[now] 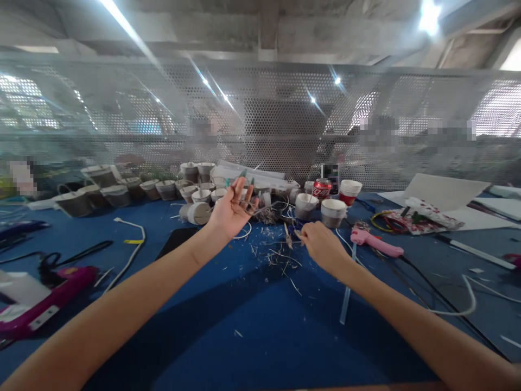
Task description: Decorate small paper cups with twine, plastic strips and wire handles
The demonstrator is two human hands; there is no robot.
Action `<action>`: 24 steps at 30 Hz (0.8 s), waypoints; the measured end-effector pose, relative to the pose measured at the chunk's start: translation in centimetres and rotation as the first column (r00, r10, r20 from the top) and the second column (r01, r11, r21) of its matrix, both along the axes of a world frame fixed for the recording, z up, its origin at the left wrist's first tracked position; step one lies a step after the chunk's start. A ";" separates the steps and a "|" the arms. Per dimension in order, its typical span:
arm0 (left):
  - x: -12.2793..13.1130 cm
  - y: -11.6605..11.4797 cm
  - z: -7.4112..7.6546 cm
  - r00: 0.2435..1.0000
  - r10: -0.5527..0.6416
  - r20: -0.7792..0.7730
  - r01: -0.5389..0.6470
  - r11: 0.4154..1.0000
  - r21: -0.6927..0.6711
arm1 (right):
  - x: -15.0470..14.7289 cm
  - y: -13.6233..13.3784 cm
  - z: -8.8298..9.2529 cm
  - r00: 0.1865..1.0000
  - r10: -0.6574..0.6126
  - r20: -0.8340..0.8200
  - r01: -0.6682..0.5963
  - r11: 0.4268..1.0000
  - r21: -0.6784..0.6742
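Observation:
My left hand point(234, 209) is raised over the table, palm up with its fingers apart. Small green tips show at its fingers; whether they are nails or something held cannot be told. Behind it stand several small grey-white cups, partly hidden by the hand. To the right, my right hand point(323, 241) is closed near the tabletop, and what its fingers hold is too small to make out. Dry plant scraps point(280, 255) lie between the hands. Just beyond the right hand are two pale cups, one nearer point(334, 213) and one to its left point(306, 206).
A pink glue gun point(378, 244) with a cord and a clear glue stick point(345, 307) lie at right. A red can point(321, 188) and a red-white cup point(350, 190) stand behind. Bucket-like cups point(116, 195) line the back left, below a perforated screen point(280, 125). A magenta tool point(52, 298) lies left.

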State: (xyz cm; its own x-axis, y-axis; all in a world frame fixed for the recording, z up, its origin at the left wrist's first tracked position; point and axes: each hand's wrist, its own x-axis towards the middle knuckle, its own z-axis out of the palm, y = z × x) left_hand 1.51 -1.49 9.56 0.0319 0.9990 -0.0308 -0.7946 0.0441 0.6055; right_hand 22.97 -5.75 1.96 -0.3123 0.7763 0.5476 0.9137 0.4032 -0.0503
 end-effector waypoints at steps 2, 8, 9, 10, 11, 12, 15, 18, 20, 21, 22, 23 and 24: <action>-0.3 0.2 0.3 1.000 0.003 0.000 -0.003 0.999 0.035 | 1.2 0.8 -0.1 0.992 -0.121 0.021 0.119 0.990 0.071; 1.2 -0.4 -1.8 0.957 -0.141 -0.254 0.153 0.988 0.026 | 2.7 0.8 1.0 0.988 -0.146 -0.058 0.156 0.963 0.220; 1.6 -0.7 -2.6 0.938 -0.152 -0.311 0.167 0.986 0.020 | 2.6 0.5 1.3 0.987 -0.127 -0.097 0.151 0.945 0.290; 2.0 -0.9 -3.3 0.920 -0.172 -0.353 0.192 0.981 0.023 | 2.4 0.2 1.5 0.985 -0.107 -0.136 0.150 0.917 0.369; 2.3 -1.0 -4.0 0.906 -0.202 -0.373 0.225 0.974 0.020 | 2.2 -0.2 1.7 0.983 -0.088 -0.164 0.153 0.884 0.443; 2.6 -1.1 -4.6 0.900 -0.221 -0.377 0.241 0.970 0.006 | 2.0 -0.5 1.9 0.981 -0.069 -0.179 0.151 0.852 0.501; 2.7 -1.0 -6.0 0.926 -0.237 -0.295 0.245 0.969 -0.010 | 1.7 -1.1 1.8 0.980 0.021 -0.196 0.092 0.831 0.548; 2.1 -0.3 -6.7 0.954 -0.191 -0.230 0.190 0.981 -0.026 | 2.3 -0.9 1.4 0.940 0.174 -0.295 0.017 0.836 0.548; 1.6 0.1 -7.2 0.953 -0.153 -0.262 0.152 0.988 -0.025 | 3.0 -0.4 1.4 0.902 0.188 -0.388 0.097 0.789 0.607; 1.4 0.3 -7.5 0.942 -0.139 -0.306 0.140 0.990 -0.017 | 3.4 -0.2 1.4 0.890 0.169 -0.424 0.159 0.757 0.634; 1.2 0.4 -7.7 0.925 -0.132 -0.357 0.141 0.990 -0.003 | 3.7 -0.1 1.5 0.888 0.141 -0.438 0.204 0.733 0.649; 1.1 0.4 -8.0 0.906 -0.131 -0.403 0.150 0.989 0.015 | 3.8 0.1 1.7 0.900 0.108 -0.421 0.215 0.733 0.646; 1.1 0.4 -8.2 0.888 -0.136 -0.439 0.169 0.985 0.035 | 3.7 0.1 1.8 0.925 0.071 -0.372 0.191 0.762 0.619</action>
